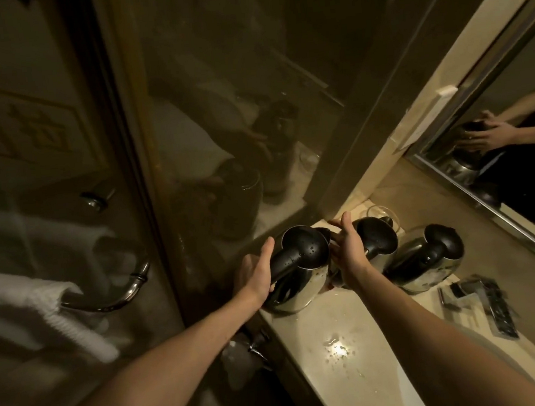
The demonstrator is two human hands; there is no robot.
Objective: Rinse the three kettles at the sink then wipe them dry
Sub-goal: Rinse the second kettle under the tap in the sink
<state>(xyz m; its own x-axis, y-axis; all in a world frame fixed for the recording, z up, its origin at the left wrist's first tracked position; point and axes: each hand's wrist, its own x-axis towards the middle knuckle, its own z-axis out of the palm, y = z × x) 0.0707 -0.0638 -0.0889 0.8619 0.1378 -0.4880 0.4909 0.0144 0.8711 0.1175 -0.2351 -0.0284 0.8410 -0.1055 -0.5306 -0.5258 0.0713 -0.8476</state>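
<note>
Left hand (255,270) and right hand (347,247), fingers straight, are flanking the leftmost kettle (305,248); we are judging rinsing done, wiping pending.

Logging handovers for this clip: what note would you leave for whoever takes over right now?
Left hand: open, beside the left kettle at its handle.
Right hand: open, on that kettle's other side; contact unclear.
Left kettle, middle kettle and right kettle stand in a row on the counter.
Done, apparently: rinsing, since lids and counter carry water drops.
Left: wiping all three dry; a white towel hangs on the rail to the left.
</note>
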